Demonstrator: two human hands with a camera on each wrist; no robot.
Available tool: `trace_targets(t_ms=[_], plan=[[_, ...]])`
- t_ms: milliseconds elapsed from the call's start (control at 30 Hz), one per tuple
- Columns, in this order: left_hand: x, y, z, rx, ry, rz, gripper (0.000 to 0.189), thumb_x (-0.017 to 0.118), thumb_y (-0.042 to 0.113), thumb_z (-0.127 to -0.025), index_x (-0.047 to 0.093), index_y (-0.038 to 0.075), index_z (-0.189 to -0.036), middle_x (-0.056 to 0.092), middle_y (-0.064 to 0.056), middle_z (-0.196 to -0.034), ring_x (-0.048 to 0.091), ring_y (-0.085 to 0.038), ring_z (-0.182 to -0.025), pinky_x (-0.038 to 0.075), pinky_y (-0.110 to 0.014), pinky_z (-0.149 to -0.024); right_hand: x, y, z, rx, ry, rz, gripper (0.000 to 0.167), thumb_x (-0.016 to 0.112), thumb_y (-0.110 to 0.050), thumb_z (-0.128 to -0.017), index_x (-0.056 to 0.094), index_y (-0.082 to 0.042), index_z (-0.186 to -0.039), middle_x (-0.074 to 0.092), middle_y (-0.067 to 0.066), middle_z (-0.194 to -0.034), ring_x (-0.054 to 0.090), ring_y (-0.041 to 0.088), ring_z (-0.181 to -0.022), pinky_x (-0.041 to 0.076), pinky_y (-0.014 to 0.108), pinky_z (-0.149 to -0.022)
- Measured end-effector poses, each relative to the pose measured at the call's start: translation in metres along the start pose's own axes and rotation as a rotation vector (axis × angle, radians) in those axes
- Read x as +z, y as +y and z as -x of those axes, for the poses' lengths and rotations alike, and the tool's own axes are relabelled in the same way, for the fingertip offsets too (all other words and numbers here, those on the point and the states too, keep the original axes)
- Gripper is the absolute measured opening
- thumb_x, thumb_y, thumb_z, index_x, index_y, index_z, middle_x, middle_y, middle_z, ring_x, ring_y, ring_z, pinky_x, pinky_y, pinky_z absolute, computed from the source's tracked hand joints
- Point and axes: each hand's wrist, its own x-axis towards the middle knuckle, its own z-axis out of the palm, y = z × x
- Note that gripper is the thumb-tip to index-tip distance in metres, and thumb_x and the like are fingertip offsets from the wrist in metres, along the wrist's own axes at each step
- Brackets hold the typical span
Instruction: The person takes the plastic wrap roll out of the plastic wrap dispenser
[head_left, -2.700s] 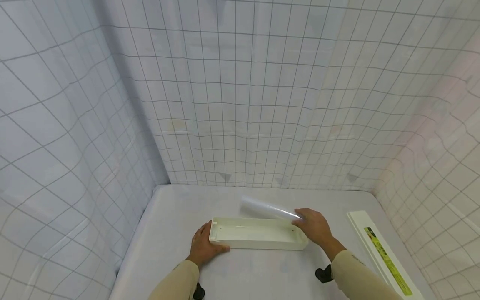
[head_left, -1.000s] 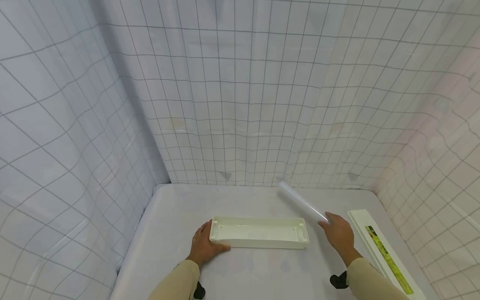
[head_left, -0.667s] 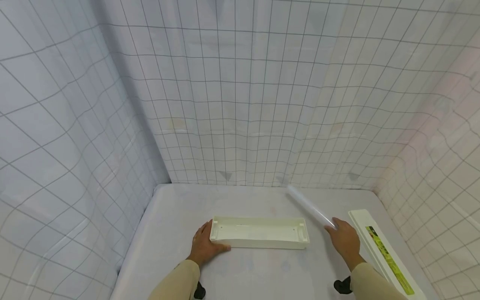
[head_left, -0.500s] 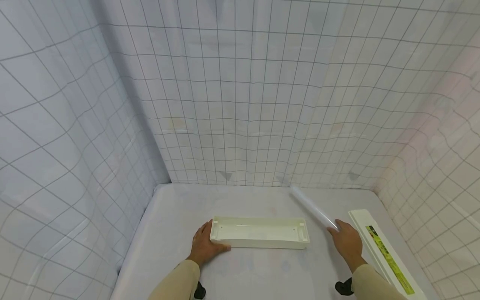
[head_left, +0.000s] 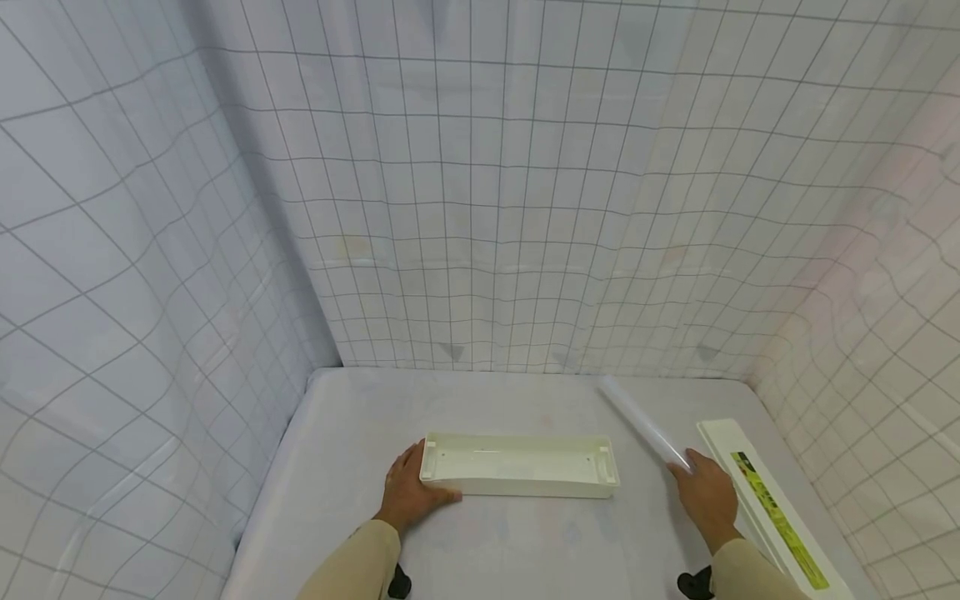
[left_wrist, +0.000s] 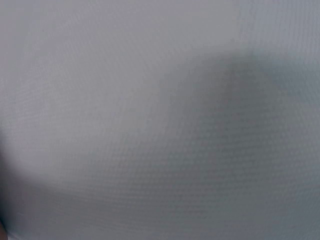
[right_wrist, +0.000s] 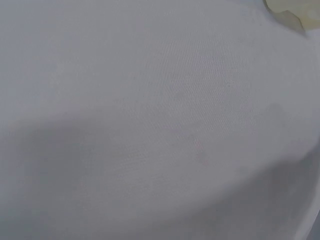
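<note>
A long cream plastic box (head_left: 517,458), uncovered at the top, sits on the white-covered table in the head view. My left hand (head_left: 408,496) grips its left end, with the thumb along the front wall and the fingers behind. To the right of the box, my right hand (head_left: 707,493) holds the near end of a shiny, translucent roll of plastic wrap (head_left: 641,423). The roll slants away toward the back of the table. Beside that hand lies a long cream lid (head_left: 768,504) with a yellow-green label. Both wrist views show mostly blurred white cloth.
White grid-patterned sheets (head_left: 495,208) hang at the back and on both sides. The white table cover (head_left: 360,408) reaches the back sheet. Part of a cream plastic piece (right_wrist: 295,12) enters the right wrist view's upper corner.
My right hand has drawn the roll from above the box to the right and nearer to me, tilting it more steeply. The left hand and box have stayed in place.
</note>
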Motion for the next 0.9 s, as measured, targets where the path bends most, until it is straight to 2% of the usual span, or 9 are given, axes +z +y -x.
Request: trace_targets(t_ms=[233, 433, 633, 900], plan=[[-0.002, 0.002, 0.001, 0.011, 0.012, 0.007, 0.121, 0.095, 0.05, -0.06, 0.035, 0.012, -0.158, 0.042, -0.02, -0.158, 0.029, -0.046, -0.15, 0.018, -0.067, -0.123, -0.002, 0.006, 0.004, 0.02, 0.024, -0.024, 0.06, 0.061, -0.033, -0.1, 0.048, 0.004, -0.145, 0.048, 0.03, -0.149, 0.047, 0.053, -0.134, 0.042, 0.064, -0.109], [-0.002, 0.002, 0.001, 0.018, 0.022, -0.005, 0.12, 0.095, 0.051, -0.061, 0.035, 0.012, -0.158, 0.042, -0.022, -0.158, 0.031, -0.047, -0.148, 0.02, -0.067, -0.122, -0.006, 0.009, 0.011, 0.031, 0.076, -0.015, 0.057, 0.064, -0.031, -0.099, 0.051, 0.005, -0.142, 0.051, 0.033, -0.144, 0.05, 0.055, -0.129, 0.044, 0.066, -0.104], [-0.003, 0.003, 0.003, 0.022, 0.012, -0.008, 0.12, 0.095, 0.05, -0.061, 0.035, 0.011, -0.158, 0.042, -0.022, -0.158, 0.03, -0.047, -0.149, 0.019, -0.067, -0.122, -0.011, 0.013, 0.016, 0.034, 0.086, 0.029, 0.056, 0.063, -0.031, -0.099, 0.052, 0.004, -0.14, 0.054, 0.033, -0.141, 0.054, 0.056, -0.124, 0.049, 0.066, -0.098], [-0.005, 0.004, 0.002, 0.012, -0.012, -0.024, 0.122, 0.094, 0.052, -0.063, 0.033, 0.01, -0.159, 0.041, -0.022, -0.159, 0.029, -0.047, -0.15, 0.018, -0.068, -0.123, -0.012, 0.024, 0.018, 0.024, 0.103, 0.063, 0.054, 0.061, -0.03, -0.099, 0.053, 0.006, -0.138, 0.056, 0.036, -0.136, 0.054, 0.058, -0.121, 0.049, 0.066, -0.096]])
